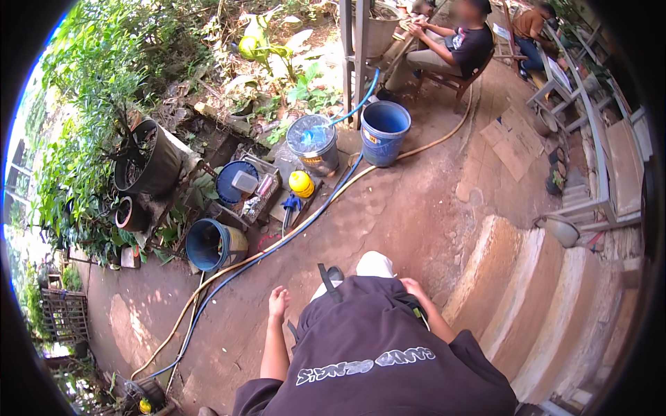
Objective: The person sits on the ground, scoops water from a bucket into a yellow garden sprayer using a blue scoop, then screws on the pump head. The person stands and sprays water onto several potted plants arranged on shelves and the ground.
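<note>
My left hand (279,301) hangs beside my body at the left, its fingers loosely bent and nothing visible in them. At my other side, my right hand (414,288) is held close to the edge of my dark shirt (374,329). Its fingers look loosely stretched out; no held thing shows, though the shirt partly hides them. A dark strap (329,283) sticks out from the front of the shirt. Both hands are apart from the buckets and hoses on the ground ahead.
A blue bucket (385,132), a lidded water pail (312,142) and a tipped bucket (208,244) stand ahead. A yellow hose (430,146) and blue hose (316,219) cross the ground. Steps (531,277) rise at right. A seated person (461,48) is at the back.
</note>
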`<action>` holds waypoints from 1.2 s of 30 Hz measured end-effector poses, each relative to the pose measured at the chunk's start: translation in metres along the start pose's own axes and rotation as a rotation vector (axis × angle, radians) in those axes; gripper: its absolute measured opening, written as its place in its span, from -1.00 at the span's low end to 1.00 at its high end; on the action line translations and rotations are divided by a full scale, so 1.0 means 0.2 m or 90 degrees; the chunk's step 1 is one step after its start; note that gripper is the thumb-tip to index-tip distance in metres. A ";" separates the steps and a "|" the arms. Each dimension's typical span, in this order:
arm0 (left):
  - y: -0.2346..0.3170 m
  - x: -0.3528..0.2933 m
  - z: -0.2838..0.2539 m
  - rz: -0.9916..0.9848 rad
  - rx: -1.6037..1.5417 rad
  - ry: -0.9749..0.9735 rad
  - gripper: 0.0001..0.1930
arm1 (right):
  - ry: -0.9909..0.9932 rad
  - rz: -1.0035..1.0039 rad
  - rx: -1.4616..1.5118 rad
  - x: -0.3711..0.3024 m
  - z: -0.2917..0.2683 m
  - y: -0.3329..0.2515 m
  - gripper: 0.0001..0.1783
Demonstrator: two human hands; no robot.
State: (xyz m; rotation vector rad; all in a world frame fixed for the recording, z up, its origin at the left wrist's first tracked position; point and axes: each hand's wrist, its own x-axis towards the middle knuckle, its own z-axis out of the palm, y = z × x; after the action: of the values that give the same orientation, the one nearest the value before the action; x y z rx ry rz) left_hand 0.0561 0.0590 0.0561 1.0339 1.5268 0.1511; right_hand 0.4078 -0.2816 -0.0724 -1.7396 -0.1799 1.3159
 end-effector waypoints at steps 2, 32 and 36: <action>0.10 0.04 -0.05 -0.005 0.009 0.038 -0.61 | 0.030 0.118 -0.013 0.15 0.13 -0.54 -0.74; 1.17 2.55 1.72 0.372 0.370 0.123 -0.65 | 0.020 0.060 0.420 3.65 0.54 -1.88 -0.61; 1.30 2.86 1.75 0.498 0.450 0.218 -0.51 | 0.018 -0.138 0.365 3.93 0.51 -1.99 -0.46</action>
State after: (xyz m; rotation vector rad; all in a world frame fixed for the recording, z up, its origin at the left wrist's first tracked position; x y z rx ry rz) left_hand 0.5575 0.4359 -0.2956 2.2437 1.4149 0.3594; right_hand 0.8068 0.4699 -0.3241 -1.2138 0.0270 1.0513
